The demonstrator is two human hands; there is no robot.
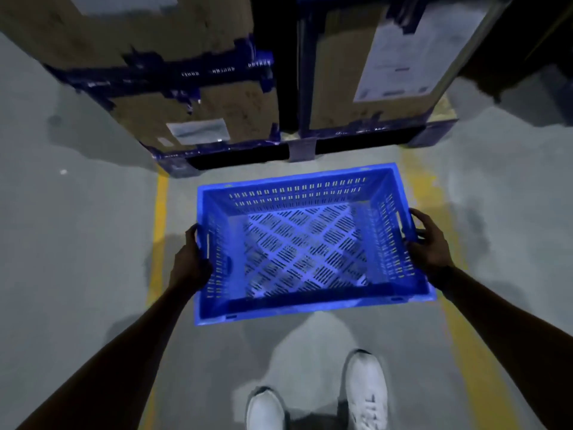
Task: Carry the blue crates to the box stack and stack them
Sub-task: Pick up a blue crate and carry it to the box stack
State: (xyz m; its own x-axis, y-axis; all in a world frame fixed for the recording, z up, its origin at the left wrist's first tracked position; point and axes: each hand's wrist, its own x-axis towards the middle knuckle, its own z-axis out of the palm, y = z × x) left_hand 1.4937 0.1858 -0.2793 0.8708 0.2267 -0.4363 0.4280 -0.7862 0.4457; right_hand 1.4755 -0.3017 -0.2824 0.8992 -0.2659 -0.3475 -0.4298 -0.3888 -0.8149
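A grey concrete floor [77,243] fills most of the view, with open room to the left and right and two yellow painted lines [159,243] running toward the person on either side of the lane. Ahead, two tall cardboard boxes [192,97] stand side by side on a dark blue pallet [248,156], a narrow dark gap between them; each carries pale paper labels. The pallet's near edge lies just beyond the far rim of the crate.

One blue crate [310,243], slotted on its walls and base and with nothing inside, is held level above the floor, in front of the boxes and between the yellow lines. The left hand [193,262] is curled around the crate's left short rim, fingers wrapped over the edge by the handle slot. The right hand [429,240] grips the right short rim the same way, fingers closed over the lip. Two white shoes [366,389] show below, near the bottom edge.
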